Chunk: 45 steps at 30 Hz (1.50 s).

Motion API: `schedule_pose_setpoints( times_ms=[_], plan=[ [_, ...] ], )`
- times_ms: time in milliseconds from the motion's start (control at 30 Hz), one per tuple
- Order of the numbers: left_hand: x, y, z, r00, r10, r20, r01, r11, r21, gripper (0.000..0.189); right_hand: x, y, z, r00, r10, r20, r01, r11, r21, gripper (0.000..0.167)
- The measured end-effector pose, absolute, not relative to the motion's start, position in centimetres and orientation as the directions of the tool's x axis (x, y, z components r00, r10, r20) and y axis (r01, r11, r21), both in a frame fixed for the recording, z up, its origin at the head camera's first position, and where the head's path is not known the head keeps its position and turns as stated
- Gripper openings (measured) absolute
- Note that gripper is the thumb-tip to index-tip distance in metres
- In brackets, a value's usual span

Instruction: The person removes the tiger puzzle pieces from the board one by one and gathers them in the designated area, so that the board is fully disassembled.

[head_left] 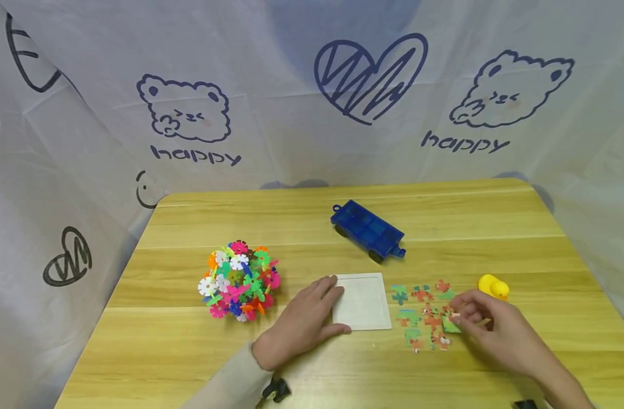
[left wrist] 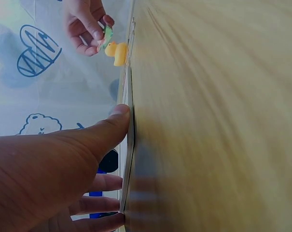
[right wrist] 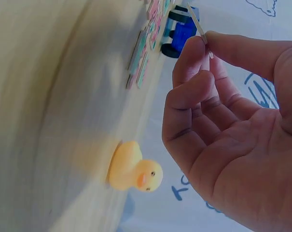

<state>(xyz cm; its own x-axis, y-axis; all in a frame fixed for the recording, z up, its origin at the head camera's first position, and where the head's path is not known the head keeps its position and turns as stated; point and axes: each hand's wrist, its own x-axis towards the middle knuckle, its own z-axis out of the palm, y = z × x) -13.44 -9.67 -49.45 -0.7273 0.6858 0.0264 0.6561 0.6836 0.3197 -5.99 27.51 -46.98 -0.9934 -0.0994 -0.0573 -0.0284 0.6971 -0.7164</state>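
Between thumb and forefinger, my right hand (head_left: 501, 326) pinches a puzzle piece (right wrist: 197, 24) by its edge; the right wrist view shows it thin and edge-on. In the left wrist view the same piece shows green and orange, raised above the table. Loose jigsaw pieces (head_left: 431, 321) in green, orange and blue lie just left of that hand. My left hand (head_left: 306, 315) rests at the left side of a white square puzzle frame (head_left: 363, 327), its thumb by the lower edge and fingertips at the upper left corner. Inside, the frame's white base is bare.
Behind my right hand sits a yellow rubber duck (head_left: 493, 286). A blue toy wagon (head_left: 368, 230) stands farther back, behind the frame. To the left is a ball of colourful flower-shaped plastic pieces (head_left: 239, 281). A printed white curtain (head_left: 281, 102) hangs beyond the wooden table (head_left: 168, 352).
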Motion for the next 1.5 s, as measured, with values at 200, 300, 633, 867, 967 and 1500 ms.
schedule_pose_setpoints(
  times_ms=[200, 300, 633, 867, 967, 1500],
  plan=[
    [-13.5, -9.7, -49.5, -0.726, 0.687, 0.027, 0.661, 0.685, 0.307, 0.077, -5.4, 28.2, -47.6, -0.994, -0.109, -0.021, -0.061, 0.696, -0.715, 0.021],
    [-13.5, -9.7, -49.4, -0.725, 0.689, 0.029, 0.661, 0.683, 0.311, 0.077, -5.2, 28.4, -47.8, -0.994, -0.11, -0.001, -0.076, 0.693, -0.717, 0.02],
    [-13.4, -9.7, -49.4, -0.728, 0.685, 0.02, 0.655, 0.687, 0.316, 0.076, -4.5, 28.8, -48.2, -0.996, -0.089, -0.029, -0.043, 0.707, -0.706, 0.019],
    [-13.4, -9.7, -49.4, -0.725, 0.689, 0.029, 0.661, 0.682, 0.314, 0.076, -4.2, 29.1, -48.4, -0.994, -0.083, -0.066, -0.013, 0.714, -0.7, 0.021],
    [-13.4, -9.7, -49.4, -0.726, 0.688, 0.029, 0.659, 0.682, 0.316, 0.075, -4.1, 29.3, -48.6, -0.994, -0.087, -0.061, -0.019, 0.713, -0.701, 0.022],
    [-13.6, -10.1, -50.4, -0.697, 0.708, 0.119, 0.703, 0.64, 0.311, 0.077, -3.8, 29.7, -49.2, -0.996, -0.08, -0.048, -0.029, 0.756, -0.653, 0.018]
  ],
)
